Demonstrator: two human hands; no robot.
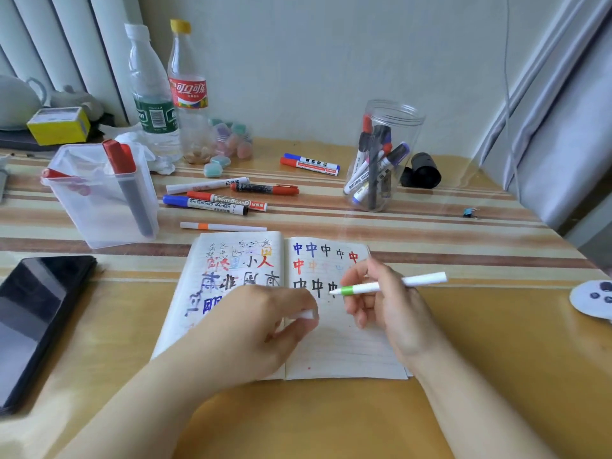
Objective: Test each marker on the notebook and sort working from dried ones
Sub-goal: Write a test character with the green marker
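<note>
Three rows of marks on notebook (331, 342); right hand (381, 299) grips green-banded marker (390, 284), left hand (265, 323) pinches its cap (306, 314); six markers untested.

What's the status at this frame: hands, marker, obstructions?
Right hand holds green-banded white marker, tip at notebook page. Left hand pinches white cap. Nothing blocking the page.

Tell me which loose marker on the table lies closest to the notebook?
The thin white marker with the orange band, just beyond the notebook; the others lie farther back.
</note>
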